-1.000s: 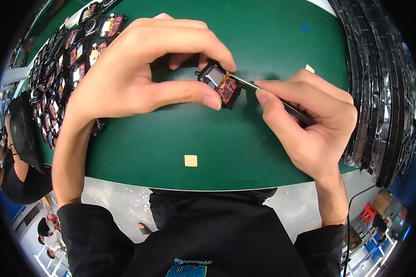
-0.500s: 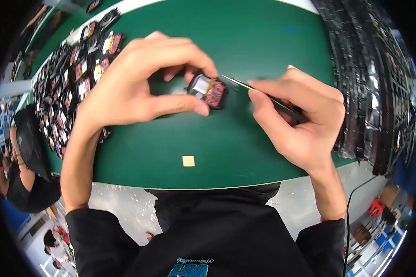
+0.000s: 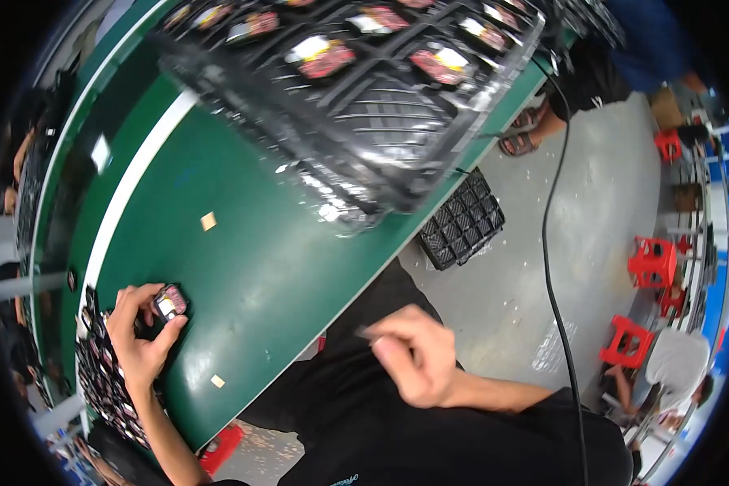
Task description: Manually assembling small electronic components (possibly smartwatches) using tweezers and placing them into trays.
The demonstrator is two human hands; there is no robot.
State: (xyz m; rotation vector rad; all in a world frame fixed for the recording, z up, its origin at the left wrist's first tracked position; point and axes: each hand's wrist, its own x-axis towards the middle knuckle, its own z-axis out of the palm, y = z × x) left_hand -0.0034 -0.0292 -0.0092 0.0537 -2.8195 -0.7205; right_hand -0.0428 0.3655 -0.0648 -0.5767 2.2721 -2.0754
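Observation:
My left hand (image 3: 140, 332) pinches a small black-cased electronic module (image 3: 170, 303) by its edges, thumb on one side and fingers on the other. A red circuit board and a silvery part with a yellow strip show on the module's face. It is held over the green table (image 3: 243, 292), beside a pile of similar modules (image 3: 109, 381). My right hand (image 3: 417, 356) is in front of my body, off the table edge, with fingers closed. A short, blurred dark tip of the tweezers (image 3: 364, 332) sticks out from its fingertips; the rest is hidden.
A stack of black plastic trays (image 3: 393, 121) with modules in its compartments covers the table's far end. Two small pale-yellow squares (image 3: 209, 221) lie on the table. A black crate-like tray (image 3: 464, 219), red stools (image 3: 652, 261) and a hanging black cable (image 3: 549, 243) are right. Other people sit or stand nearby.
My view has swung right, bringing the tray stack and floor into sight. My right hand has moved away from the module and back toward my body. The left hand still holds the module.

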